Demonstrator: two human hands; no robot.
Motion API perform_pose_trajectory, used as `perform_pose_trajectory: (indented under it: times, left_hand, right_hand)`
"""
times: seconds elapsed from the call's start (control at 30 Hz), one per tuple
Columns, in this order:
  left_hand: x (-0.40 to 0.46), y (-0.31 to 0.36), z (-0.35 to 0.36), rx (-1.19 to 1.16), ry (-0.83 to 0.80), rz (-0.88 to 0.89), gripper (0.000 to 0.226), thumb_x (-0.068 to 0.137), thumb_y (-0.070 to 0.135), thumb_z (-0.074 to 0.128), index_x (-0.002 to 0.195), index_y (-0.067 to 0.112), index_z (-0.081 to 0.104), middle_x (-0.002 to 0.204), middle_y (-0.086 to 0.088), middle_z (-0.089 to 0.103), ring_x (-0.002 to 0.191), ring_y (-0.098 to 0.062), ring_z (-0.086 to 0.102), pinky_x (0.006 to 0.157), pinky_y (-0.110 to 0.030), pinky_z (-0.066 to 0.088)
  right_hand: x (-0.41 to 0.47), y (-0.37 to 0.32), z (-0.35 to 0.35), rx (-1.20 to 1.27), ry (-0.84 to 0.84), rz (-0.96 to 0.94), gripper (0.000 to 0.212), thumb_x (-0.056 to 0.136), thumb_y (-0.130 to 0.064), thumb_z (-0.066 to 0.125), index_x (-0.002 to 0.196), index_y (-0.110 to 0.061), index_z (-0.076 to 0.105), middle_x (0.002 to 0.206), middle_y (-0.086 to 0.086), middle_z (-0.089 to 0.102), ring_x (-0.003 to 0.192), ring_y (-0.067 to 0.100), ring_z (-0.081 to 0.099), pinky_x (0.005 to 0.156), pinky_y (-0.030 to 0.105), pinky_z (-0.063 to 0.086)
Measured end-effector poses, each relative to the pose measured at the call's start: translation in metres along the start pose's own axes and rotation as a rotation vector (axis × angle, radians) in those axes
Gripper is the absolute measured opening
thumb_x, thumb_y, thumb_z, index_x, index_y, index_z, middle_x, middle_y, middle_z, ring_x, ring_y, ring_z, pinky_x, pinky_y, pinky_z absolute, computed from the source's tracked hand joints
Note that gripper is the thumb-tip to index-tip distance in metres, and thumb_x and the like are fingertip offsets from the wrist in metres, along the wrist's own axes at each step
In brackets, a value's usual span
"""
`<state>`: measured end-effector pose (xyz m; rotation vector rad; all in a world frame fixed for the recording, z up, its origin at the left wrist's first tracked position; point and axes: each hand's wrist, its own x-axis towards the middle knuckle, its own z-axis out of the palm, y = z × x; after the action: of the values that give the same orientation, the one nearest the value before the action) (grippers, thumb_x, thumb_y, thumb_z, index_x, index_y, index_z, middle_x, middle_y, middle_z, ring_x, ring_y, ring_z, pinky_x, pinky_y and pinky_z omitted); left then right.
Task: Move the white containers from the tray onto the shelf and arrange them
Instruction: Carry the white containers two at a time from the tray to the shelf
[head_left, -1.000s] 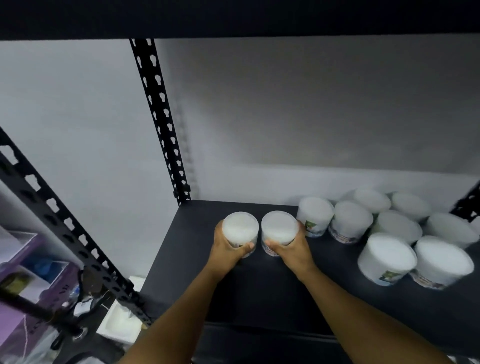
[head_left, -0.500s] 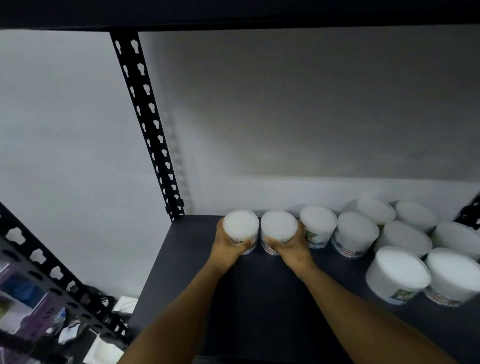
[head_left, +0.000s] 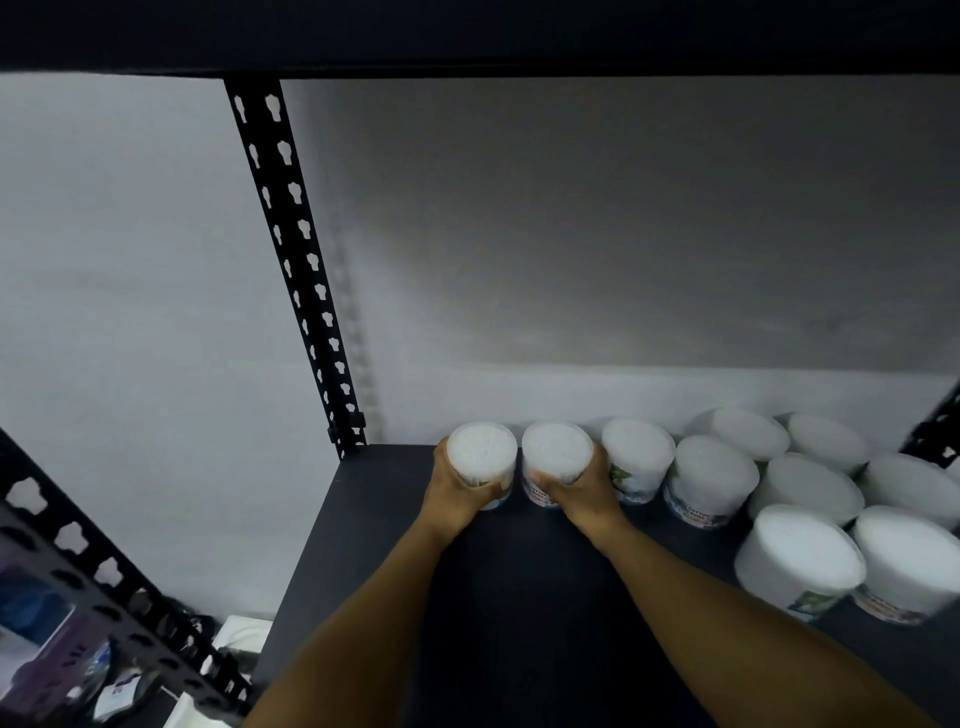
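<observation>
Two white containers stand side by side at the back of the black shelf (head_left: 374, 519). My left hand (head_left: 457, 493) grips the left container (head_left: 482, 451) around its side. My right hand (head_left: 582, 493) grips the right container (head_left: 557, 452), which touches or nearly touches a third container (head_left: 638, 452). Several more white containers (head_left: 802, 561) fill the right part of the shelf in loose rows. The tray is out of view.
A black slotted upright (head_left: 296, 270) rises at the shelf's back left corner, another upright (head_left: 935, 431) at the far right. The grey wall (head_left: 571, 234) backs the shelf; a dark shelf board spans overhead. A second rack (head_left: 78, 561) with packaged goods stands lower left.
Both hands have pushed their two containers farther back toward the wall, closing up with the row on the right. The view has tilted upward.
</observation>
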<state>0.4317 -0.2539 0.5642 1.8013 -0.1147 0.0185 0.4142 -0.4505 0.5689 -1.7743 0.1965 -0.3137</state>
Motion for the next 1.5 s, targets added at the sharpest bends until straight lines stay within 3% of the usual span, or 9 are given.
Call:
perform_pose_trajectory:
  times: [0.23,0.4,0.6,0.9,0.97,1.03,1.1,1.23,1.5]
  left_hand:
    - [0.006,0.005,-0.003,-0.013,-0.030,-0.008,0.093,0.063,0.019,0.087,0.134,0.027,0.027,0.129,0.006,0.046,0.121,-0.015,0.047,0.101,-0.036,0.045]
    - [0.011,0.007,-0.002,-0.016,-0.030,-0.007,0.094,0.063,0.018,0.088,0.135,0.024,0.028,0.128,0.005,0.044,0.119,-0.015,0.047,0.095,-0.029,0.044]
    - [0.012,0.010,-0.003,-0.059,-0.054,-0.001,0.106,0.047,0.045,0.085,0.132,0.026,0.026,0.131,0.003,0.043,0.120,-0.014,0.047,0.099,-0.035,0.047]
    - [-0.034,0.022,-0.001,-0.021,0.041,-0.002,0.086,0.066,0.033,0.084,0.133,0.036,0.030,0.138,0.010,0.038,0.122,-0.006,0.045,0.090,-0.010,0.043]
    - [-0.050,0.025,-0.002,0.073,0.053,-0.013,0.084,0.075,0.032,0.080,0.138,0.035,0.026,0.141,0.008,0.034,0.128,-0.009,0.039,0.095,-0.008,0.038]
    - [-0.065,0.025,-0.004,0.236,0.034,-0.012,0.089,0.080,0.040,0.073,0.149,0.021,0.019,0.152,-0.001,0.027,0.139,-0.018,0.029,0.112,-0.029,0.031]
    - [-0.077,0.025,-0.006,0.508,0.016,0.023,0.088,0.084,0.051,0.062,0.151,0.017,0.016,0.157,-0.003,0.021,0.144,-0.022,0.018,0.118,-0.041,0.020]
    - [-0.100,0.026,-0.007,0.880,-0.032,0.038,0.084,0.088,0.065,0.039,0.152,0.020,0.009,0.161,0.000,0.006,0.148,-0.019,-0.001,0.119,-0.040,0.003]
    - [-0.148,0.037,-0.015,1.078,-0.099,0.022,0.077,0.092,0.063,0.027,0.152,0.019,0.007,0.161,-0.001,0.000,0.147,-0.019,-0.008,0.118,-0.039,-0.004]
  right_hand:
    - [0.003,-0.006,0.003,-0.041,0.046,-0.031,0.082,0.057,-0.016,0.090,0.126,-0.015,0.045,0.123,0.003,0.053,0.114,0.019,0.051,0.093,0.033,0.045]
    - [0.004,-0.010,0.003,-0.052,0.036,-0.034,0.081,0.058,-0.016,0.089,0.126,-0.015,0.045,0.122,0.001,0.053,0.113,0.017,0.051,0.092,0.032,0.044]
    - [0.006,-0.014,-0.002,-0.062,-0.026,-0.011,0.085,0.060,-0.017,0.089,0.129,-0.017,0.039,0.123,-0.003,0.048,0.115,0.015,0.046,0.091,0.030,0.041]
    - [-0.024,-0.022,-0.021,-0.115,-0.182,0.024,0.090,0.072,-0.032,0.082,0.142,-0.021,0.026,0.142,-0.001,0.039,0.128,0.013,0.038,0.103,0.029,0.034]
    - [-0.039,-0.020,-0.027,-0.227,-0.208,0.035,0.094,0.078,-0.040,0.075,0.148,-0.016,0.017,0.152,0.002,0.028,0.138,0.017,0.029,0.112,0.032,0.028]
    - [-0.055,-0.017,-0.033,-0.362,-0.236,-0.008,0.096,0.082,-0.046,0.068,0.151,-0.014,0.009,0.158,0.003,0.018,0.144,0.019,0.019,0.116,0.033,0.021]
    - [-0.068,-0.016,-0.040,-0.529,-0.265,-0.081,0.093,0.084,-0.054,0.061,0.152,-0.014,0.010,0.159,0.006,0.015,0.145,0.020,0.016,0.118,0.036,0.019]
    - [-0.087,-0.019,-0.048,-0.933,-0.316,-0.189,0.088,0.088,-0.069,0.037,0.152,-0.016,0.009,0.160,0.008,0.009,0.147,0.022,0.007,0.119,0.039,0.007]
    - [-0.129,-0.030,-0.049,-1.088,-0.400,-0.205,0.086,0.088,-0.072,0.022,0.152,-0.015,0.008,0.161,0.004,0.005,0.147,0.019,-0.003,0.119,0.041,-0.001]
